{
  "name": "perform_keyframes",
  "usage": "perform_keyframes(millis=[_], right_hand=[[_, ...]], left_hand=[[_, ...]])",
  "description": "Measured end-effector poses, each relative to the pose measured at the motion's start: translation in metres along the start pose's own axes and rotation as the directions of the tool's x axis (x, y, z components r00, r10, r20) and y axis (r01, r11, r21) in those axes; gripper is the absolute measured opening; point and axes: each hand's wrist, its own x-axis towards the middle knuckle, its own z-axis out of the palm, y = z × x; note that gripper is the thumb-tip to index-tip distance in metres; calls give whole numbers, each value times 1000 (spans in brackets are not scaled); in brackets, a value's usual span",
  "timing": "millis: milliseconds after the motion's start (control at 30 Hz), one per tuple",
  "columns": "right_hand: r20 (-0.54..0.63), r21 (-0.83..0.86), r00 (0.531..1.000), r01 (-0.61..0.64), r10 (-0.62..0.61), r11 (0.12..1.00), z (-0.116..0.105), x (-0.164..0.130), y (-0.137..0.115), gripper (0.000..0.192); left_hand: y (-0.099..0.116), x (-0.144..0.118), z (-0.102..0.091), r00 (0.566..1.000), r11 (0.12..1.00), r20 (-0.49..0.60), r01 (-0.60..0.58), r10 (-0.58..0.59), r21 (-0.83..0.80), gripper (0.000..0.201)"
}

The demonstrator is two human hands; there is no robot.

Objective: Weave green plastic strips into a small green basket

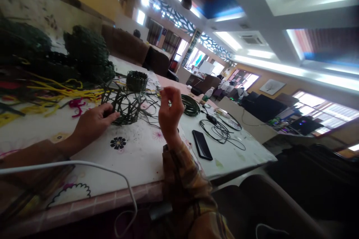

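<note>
A loose, half-woven basket of dark green strips [127,110] rests on the flower-patterned tablecloth, its strip ends sticking out all round. My left hand [94,121] is closed on the basket's near left side, thumb toward me and the other fingers partly hidden behind the strips. Raised to the right of the basket and apart from its body is my right hand [170,112], fingers curled in a pinch. Thin strips run from the basket toward it, but what the fingertips hold cannot be made out. Behind stands a small, tightly woven green basket [137,80].
Yellow strips [70,89], a pink tangle [77,105] and stacked dark green woven pieces [85,50] fill the left. Rightward lie a green coil [190,105], black cable [220,130], phone [202,145] and bottle [208,94]. A white cable [92,163] crosses in front.
</note>
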Motion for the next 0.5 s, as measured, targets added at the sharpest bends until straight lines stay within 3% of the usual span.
perform_keyframes(millis=[67, 100, 200, 267, 367, 433, 500], right_hand=[[239, 66, 971, -24, 8, 998, 10, -23, -14, 8], [302, 39, 953, -45, 32, 998, 17, -34, -16, 8], [404, -170, 910, -21, 89, 985, 36, -56, -5, 7], [426, -205, 894, -53, 137, 977, 43, -60, 8, 10], [389, -1, 893, -243, 224, 970, 45, -58, 19, 12], [383, 196, 884, -361, 268, 912, 44, -58, 19, 15], [402, 276, 891, -336, 210, 900, 42, -59, 14, 14]], left_hand=[[3, -2, -1, 999, 999, -46, 29, -28, 21, 36], [4, -3, -1, 997, 999, -74, 39, -36, 32, 35], [6, -5, -2, 991, 998, -130, 40, -33, 52, 35], [6, -5, -2, 991, 998, -135, 32, -24, 52, 35], [4, -3, -1, 992, 999, -121, 28, -23, 40, 35], [2, -2, 0, 993, 999, -112, 30, -28, 24, 34], [0, -1, 1, 994, 1000, -107, 25, -24, 12, 33]])
